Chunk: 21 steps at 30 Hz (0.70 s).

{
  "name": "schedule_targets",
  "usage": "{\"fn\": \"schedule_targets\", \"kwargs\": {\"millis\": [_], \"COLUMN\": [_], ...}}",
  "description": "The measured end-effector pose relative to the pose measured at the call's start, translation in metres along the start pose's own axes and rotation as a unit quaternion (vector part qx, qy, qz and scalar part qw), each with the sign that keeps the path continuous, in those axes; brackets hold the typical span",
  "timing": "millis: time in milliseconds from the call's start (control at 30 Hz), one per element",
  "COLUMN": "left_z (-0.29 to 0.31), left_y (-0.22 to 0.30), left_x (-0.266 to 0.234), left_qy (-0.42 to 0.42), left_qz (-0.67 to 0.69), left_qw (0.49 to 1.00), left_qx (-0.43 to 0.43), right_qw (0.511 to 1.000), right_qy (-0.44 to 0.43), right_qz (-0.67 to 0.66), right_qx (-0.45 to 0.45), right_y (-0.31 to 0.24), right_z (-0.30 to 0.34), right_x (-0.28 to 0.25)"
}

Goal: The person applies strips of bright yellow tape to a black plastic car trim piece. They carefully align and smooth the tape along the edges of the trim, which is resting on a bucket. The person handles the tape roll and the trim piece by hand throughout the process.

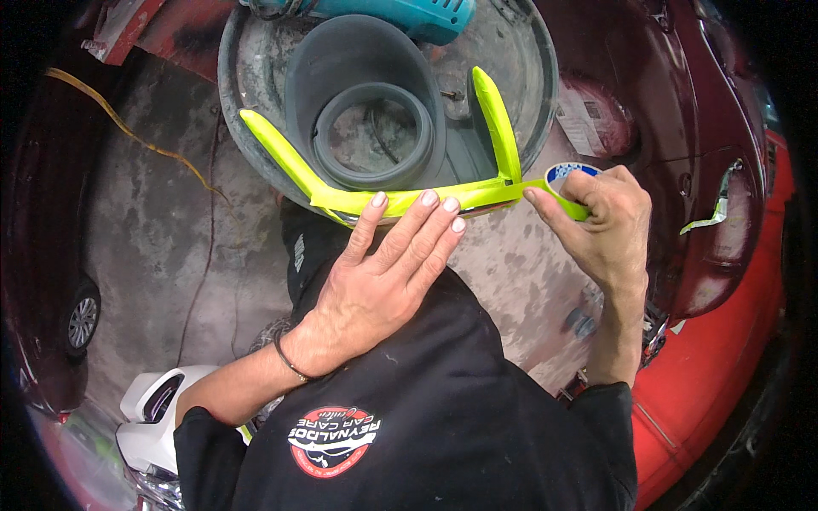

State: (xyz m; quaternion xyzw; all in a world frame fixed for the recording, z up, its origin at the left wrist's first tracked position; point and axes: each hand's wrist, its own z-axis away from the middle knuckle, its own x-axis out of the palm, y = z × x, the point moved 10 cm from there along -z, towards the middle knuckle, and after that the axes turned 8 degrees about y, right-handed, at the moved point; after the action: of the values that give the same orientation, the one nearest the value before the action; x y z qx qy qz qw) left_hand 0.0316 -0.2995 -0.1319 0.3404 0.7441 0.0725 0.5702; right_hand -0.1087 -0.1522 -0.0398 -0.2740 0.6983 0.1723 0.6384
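Maroon bodywork (716, 111), cut off by the dark rim, edges a stained floor (153, 247) as my left hand (375, 289), fingers loosely spread and thumb hidden, rests on lime tape (281, 153) edging a grey housing (372, 179) atop a round stand (256, 60). My right hand (607, 213) grips the tape roll (576, 209) (a teal tool (434, 17) is cropped above).

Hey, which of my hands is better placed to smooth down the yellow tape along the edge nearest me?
Probably your left hand: its fingers are straight, with the fingertips on that yellow tape. Your right hand grips the tape roll, out to the right.
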Motion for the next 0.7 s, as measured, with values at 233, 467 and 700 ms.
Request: {"fn": "schedule_targets", "kwargs": {"millis": [233, 467, 700], "left_z": [-0.005, -0.026, -0.026], "left_y": [0.006, 0.025, 0.026], "left_x": [-0.002, 0.000, 0.013], "left_qy": [-0.007, -0.027, -0.050], "left_qz": [0.025, 0.041, 0.020], "left_qw": [1.000, 0.998, 0.998], "left_qx": [0.003, 0.032, 0.015], "right_qw": [1.000, 0.999, 0.999], "right_qy": [0.004, 0.006, -0.011], "right_qz": [0.008, 0.023, 0.029], "right_qx": [-0.007, -0.024, -0.027], "right_y": [-0.002, -0.001, 0.003], "right_z": [0.003, 0.001, 0.000], "right_x": [0.002, 0.005, 0.010]}}
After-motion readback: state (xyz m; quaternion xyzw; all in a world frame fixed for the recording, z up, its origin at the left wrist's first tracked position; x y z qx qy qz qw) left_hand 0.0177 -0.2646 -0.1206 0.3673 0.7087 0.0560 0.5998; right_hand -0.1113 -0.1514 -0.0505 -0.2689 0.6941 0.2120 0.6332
